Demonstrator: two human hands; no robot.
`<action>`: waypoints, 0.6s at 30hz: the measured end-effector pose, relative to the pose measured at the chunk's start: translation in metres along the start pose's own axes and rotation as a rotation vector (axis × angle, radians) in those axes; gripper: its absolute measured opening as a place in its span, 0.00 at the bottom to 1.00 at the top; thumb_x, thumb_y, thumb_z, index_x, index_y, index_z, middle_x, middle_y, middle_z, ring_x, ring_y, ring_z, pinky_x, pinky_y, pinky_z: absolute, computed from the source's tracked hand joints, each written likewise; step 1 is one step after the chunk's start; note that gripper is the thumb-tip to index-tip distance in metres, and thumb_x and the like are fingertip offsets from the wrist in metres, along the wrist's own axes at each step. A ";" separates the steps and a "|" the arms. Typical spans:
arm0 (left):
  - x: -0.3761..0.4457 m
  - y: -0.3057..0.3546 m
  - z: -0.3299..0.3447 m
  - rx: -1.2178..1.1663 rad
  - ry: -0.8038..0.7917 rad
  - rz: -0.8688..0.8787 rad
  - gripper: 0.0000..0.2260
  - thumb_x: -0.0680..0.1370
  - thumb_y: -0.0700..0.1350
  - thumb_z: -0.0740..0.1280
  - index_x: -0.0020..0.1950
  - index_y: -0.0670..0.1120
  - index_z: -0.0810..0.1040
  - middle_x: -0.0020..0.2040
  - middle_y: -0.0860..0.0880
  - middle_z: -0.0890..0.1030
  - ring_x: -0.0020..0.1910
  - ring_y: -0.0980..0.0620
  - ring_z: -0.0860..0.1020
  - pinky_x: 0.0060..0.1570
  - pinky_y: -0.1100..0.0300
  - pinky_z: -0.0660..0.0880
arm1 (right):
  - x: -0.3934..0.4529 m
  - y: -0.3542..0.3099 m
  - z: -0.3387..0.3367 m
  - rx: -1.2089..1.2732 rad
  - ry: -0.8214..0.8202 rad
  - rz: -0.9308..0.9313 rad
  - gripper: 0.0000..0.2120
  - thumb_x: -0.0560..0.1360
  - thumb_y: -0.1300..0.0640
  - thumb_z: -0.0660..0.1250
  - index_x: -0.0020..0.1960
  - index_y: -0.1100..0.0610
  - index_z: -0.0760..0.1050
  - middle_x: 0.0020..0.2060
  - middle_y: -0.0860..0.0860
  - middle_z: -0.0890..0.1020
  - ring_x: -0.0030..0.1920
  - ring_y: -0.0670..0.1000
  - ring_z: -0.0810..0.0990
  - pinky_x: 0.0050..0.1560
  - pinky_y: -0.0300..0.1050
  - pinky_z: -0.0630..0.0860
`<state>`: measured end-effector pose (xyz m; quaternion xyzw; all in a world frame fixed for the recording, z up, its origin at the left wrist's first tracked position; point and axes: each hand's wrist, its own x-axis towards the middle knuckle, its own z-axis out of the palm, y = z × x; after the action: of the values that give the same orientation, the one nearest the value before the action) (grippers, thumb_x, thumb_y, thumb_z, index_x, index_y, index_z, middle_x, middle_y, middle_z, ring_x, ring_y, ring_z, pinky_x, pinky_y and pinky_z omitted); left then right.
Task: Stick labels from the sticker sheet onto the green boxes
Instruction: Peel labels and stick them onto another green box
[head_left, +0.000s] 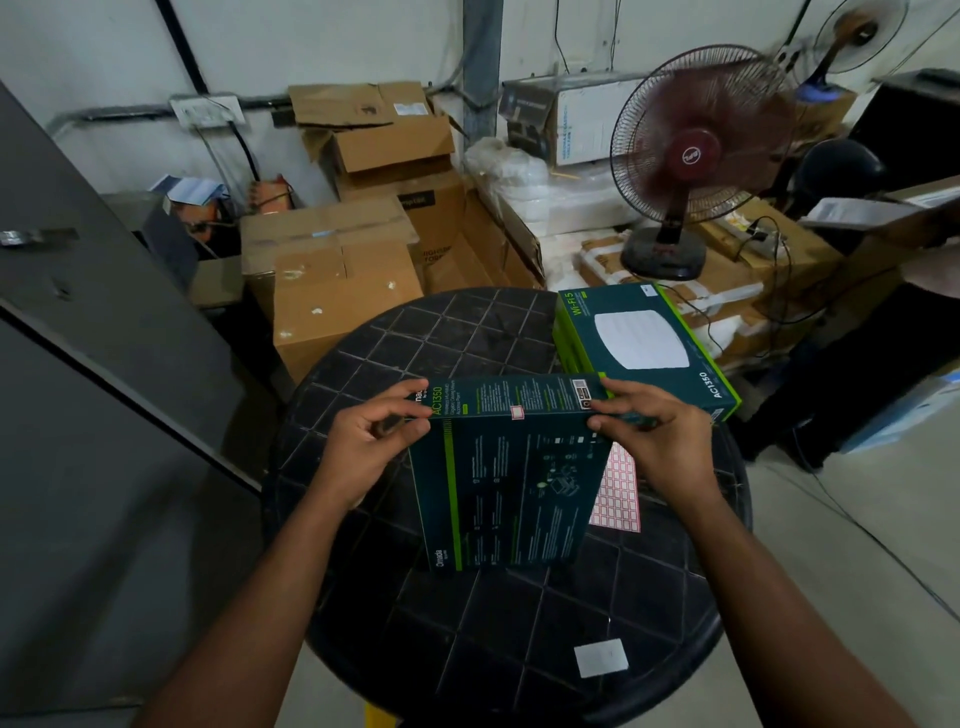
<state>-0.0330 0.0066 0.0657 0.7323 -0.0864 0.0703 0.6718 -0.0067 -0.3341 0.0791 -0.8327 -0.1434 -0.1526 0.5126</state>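
A dark green box (511, 483) is held up over the round black table (467, 332), its back panel facing me. My left hand (374, 441) grips its upper left corner and my right hand (660, 436) grips its upper right corner. A small white label with a red border (516, 412) sits on the box's top side. The sticker sheet (618, 491), rows of red-bordered labels, lies on the table partly hidden behind the box and under my right hand. A stack of green boxes (644, 343) rests at the table's far right.
A white paper square (601, 658) lies near the table's front edge. Cardboard boxes (337, 280) are piled behind the table. A standing fan (691, 156) runs at the back right. A grey door (104, 338) stands at the left.
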 end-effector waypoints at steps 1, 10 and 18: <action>0.000 -0.002 0.000 -0.003 0.013 -0.001 0.09 0.72 0.40 0.73 0.48 0.52 0.87 0.65 0.53 0.81 0.69 0.52 0.76 0.68 0.53 0.72 | 0.002 0.001 -0.004 0.024 -0.030 0.012 0.11 0.69 0.61 0.79 0.50 0.52 0.87 0.56 0.49 0.85 0.58 0.43 0.83 0.62 0.42 0.79; -0.001 -0.007 0.002 -0.192 0.058 -0.088 0.09 0.68 0.52 0.79 0.45 0.51 0.87 0.65 0.51 0.81 0.70 0.50 0.75 0.67 0.53 0.74 | -0.004 0.012 0.000 0.322 0.072 0.167 0.15 0.66 0.62 0.78 0.52 0.55 0.85 0.52 0.51 0.87 0.56 0.50 0.86 0.62 0.61 0.80; 0.018 0.040 0.015 0.637 -0.107 0.102 0.16 0.66 0.67 0.73 0.39 0.56 0.77 0.66 0.63 0.77 0.68 0.57 0.69 0.68 0.43 0.65 | -0.014 0.029 0.006 0.173 -0.421 0.392 0.44 0.61 0.56 0.84 0.73 0.45 0.67 0.66 0.46 0.80 0.66 0.48 0.79 0.70 0.61 0.72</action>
<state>-0.0244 -0.0120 0.1068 0.9030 -0.1320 0.0887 0.3991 -0.0075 -0.3421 0.0477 -0.8110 -0.0954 0.1382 0.5604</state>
